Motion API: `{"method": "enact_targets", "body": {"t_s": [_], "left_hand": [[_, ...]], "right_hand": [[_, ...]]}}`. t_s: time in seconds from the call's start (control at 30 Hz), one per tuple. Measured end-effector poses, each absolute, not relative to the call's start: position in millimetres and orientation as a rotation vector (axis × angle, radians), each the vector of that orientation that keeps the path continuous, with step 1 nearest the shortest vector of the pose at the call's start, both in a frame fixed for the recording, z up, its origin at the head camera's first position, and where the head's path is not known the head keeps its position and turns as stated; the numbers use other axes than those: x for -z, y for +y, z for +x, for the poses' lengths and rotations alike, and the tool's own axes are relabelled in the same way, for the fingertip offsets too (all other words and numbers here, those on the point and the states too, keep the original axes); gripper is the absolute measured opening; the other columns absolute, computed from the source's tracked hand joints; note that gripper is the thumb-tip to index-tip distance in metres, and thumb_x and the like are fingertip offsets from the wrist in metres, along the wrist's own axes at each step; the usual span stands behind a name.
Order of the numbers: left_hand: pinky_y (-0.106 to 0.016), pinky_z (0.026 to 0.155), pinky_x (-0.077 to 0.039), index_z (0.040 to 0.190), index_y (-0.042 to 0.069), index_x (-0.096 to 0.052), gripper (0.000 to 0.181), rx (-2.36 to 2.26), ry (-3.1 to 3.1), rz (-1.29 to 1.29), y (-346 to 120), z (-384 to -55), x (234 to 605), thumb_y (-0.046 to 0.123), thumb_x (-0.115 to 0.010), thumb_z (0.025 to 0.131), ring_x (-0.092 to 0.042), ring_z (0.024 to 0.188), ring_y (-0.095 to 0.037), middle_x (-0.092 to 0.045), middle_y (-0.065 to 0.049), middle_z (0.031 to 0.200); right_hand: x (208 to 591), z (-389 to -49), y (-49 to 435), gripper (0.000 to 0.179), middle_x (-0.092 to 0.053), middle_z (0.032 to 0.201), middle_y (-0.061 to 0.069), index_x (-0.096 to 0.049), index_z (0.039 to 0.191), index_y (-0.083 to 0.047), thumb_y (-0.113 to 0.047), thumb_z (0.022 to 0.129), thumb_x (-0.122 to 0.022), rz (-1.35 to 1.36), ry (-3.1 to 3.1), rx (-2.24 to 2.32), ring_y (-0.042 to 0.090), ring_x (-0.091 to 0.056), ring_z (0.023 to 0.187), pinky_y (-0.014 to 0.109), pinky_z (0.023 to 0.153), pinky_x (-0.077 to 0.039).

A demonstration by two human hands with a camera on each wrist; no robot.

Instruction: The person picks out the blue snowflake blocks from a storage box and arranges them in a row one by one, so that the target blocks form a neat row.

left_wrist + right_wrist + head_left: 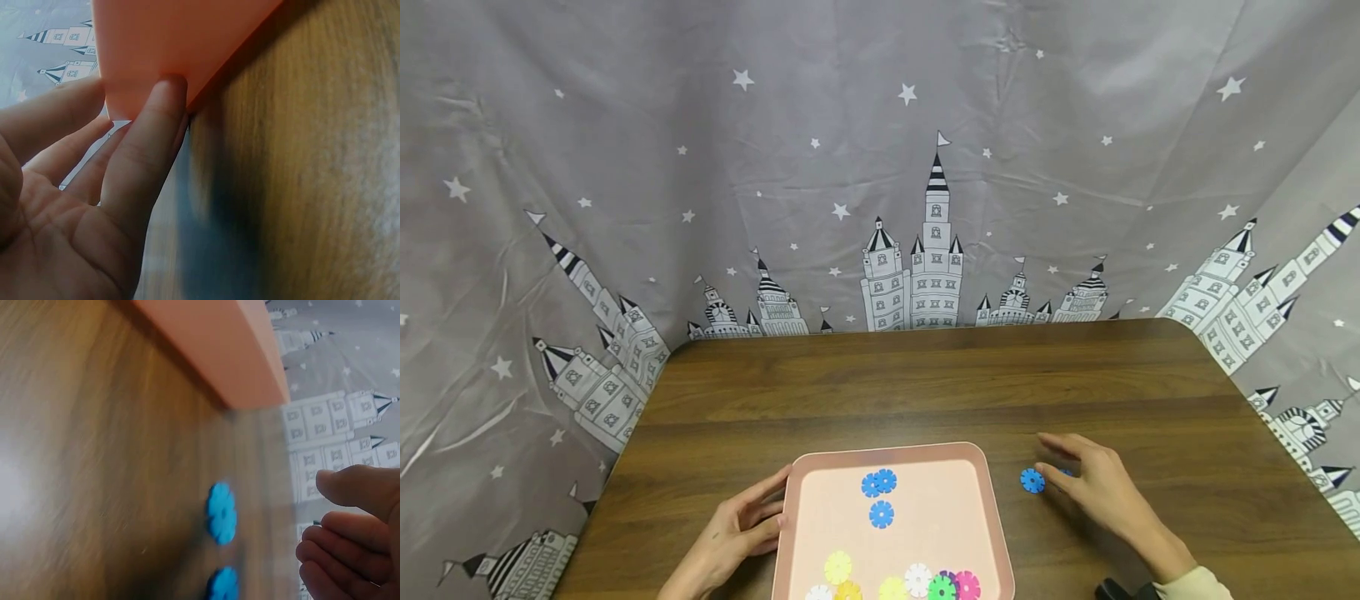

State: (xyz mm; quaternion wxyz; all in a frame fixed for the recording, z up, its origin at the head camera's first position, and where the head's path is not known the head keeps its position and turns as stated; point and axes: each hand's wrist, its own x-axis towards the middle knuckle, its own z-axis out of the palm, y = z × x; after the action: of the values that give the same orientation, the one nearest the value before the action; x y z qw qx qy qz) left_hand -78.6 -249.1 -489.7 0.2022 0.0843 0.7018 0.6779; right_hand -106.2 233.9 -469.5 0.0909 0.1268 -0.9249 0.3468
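Note:
A shallow pink tray [992,517] lies in front of me with several notched plastic discs in it. My left hand [733,525] rests its fairly straight fingers and thumb against the tray's left side; in the left wrist view the fingertips [169,87] touch the outer wall. To the right of the tray, my right hand [1093,483] hovers over the table with loosely bent fingers and nothing in them. A blue disc [1032,481] lies just left of its fingertips. Another blue disc [224,585] is mostly hidden by that hand in the head view.
Inside the tray, blue discs [882,514] lie toward the back. Yellow [838,567], white [917,580], green [942,587] and pink discs [967,586] sit near its front. The brown wooden table [850,375] ends at a grey curtain [865,108] printed with castles.

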Motion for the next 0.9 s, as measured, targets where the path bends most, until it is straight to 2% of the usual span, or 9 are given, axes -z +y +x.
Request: {"method": "enact_targets", "body": {"t_s": [0.57, 0.9], "left_hand": [[-0.038, 0.084, -0.055, 0.154, -0.004, -0.019, 0.068, -1.908, 1.946, 0.251, -249, -78, 490, 0.005, -0.058, 0.099, -0.058, 0.115, -0.004, -0.015, -0.035, 0.154], [-0.039, 0.086, -0.054, 0.154, -0.003, -0.018, 0.068, -1.911, 1.933, 0.250, -250, -78, 490, 0.006, -0.058, 0.099, -0.058, 0.117, -0.005, -0.015, -0.034, 0.154]], "right_hand": [[454, -112, 200, 0.043, -0.070, 0.114, 0.004, -0.068, 0.123, -0.005, -0.025, 0.086, -0.078, 0.473, -2.720, -1.159, 0.024, -0.068, 0.099, 0.043, 0.085, -0.054], [453, -116, 182, 0.042, -0.070, 0.116, 0.003, -0.069, 0.120, -0.003, -0.016, 0.081, -0.081, 0.551, -2.703, -1.203, 0.023, -0.068, 0.101, 0.039, 0.085, -0.054]]}}
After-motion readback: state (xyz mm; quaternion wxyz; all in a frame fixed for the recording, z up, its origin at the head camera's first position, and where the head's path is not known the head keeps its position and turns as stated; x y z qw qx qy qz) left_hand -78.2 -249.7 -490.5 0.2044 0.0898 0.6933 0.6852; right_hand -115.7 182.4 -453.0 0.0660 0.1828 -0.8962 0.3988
